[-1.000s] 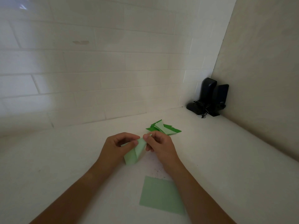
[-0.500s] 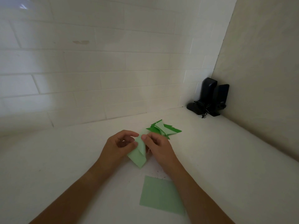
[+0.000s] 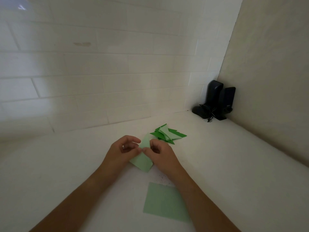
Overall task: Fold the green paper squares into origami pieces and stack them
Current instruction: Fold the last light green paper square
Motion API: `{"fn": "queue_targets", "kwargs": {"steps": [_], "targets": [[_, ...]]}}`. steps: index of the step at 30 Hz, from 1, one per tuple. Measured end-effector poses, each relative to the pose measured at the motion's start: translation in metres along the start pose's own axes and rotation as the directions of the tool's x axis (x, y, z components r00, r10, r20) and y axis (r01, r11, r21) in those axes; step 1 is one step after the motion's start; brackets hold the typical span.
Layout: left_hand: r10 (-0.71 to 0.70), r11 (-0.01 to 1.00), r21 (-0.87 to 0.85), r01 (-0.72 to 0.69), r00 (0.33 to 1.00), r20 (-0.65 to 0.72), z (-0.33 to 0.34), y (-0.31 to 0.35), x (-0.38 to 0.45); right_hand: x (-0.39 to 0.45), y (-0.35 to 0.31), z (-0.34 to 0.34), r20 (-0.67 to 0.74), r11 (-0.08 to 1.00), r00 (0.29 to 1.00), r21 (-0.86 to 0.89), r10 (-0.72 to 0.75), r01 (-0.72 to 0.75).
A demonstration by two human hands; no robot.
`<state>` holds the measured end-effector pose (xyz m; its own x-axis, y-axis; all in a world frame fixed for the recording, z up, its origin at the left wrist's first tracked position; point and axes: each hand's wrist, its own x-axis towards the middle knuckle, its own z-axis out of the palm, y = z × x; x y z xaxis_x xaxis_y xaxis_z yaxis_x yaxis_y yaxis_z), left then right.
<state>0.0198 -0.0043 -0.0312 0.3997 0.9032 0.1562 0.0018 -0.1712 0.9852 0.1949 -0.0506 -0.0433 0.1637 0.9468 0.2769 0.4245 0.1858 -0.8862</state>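
Note:
A light green, partly folded paper piece (image 3: 143,162) lies between my hands on the white counter, its tip pointing away from me. My left hand (image 3: 122,150) and my right hand (image 3: 158,152) both pinch it near its middle with curled fingers, thumbs nearly meeting. Just beyond the right hand lies a stack of folded green pieces (image 3: 168,134), dark and light green mixed. A flat, unfolded light green square (image 3: 163,200) lies close to me, partly under my right forearm.
The white counter (image 3: 66,164) ends at a tiled wall behind and a plain wall on the right. Black devices with a tangled cord (image 3: 215,101) stand in the far right corner.
The paper piece has turned from a raised slant to lying lower with its wide end toward me. Both hands shifted slightly and kept their hold on it.

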Motion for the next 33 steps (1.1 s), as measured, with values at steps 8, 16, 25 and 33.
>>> {"fn": "queue_targets", "kwargs": {"steps": [8, 16, 25, 33], "targets": [[-0.013, 0.999, -0.046, 0.014, 1.0, 0.008, 0.0062, 0.005, -0.0009, -0.0047, -0.0037, -0.0028, 0.177, 0.999, 0.984, -0.035, 0.014, -0.008], [-0.055, 0.992, -0.114, 0.048, 0.997, -0.058, 0.0053, 0.0056, -0.0025, -0.0032, -0.0008, -0.0013, 0.146, 1.0, 0.989, 0.017, -0.004, 0.002], [-0.081, 0.985, -0.159, 0.074, 0.996, -0.044, 0.0077, 0.0076, -0.0035, -0.0015, 0.0008, -0.002, 0.156, 0.999, 0.988, 0.05, 0.005, -0.013], [-0.082, 0.989, -0.127, 0.077, 0.996, -0.039, 0.0039, 0.0012, -0.0007, -0.0033, -0.0007, -0.0041, 0.204, 0.997, 0.978, 0.05, 0.047, -0.058]]}}
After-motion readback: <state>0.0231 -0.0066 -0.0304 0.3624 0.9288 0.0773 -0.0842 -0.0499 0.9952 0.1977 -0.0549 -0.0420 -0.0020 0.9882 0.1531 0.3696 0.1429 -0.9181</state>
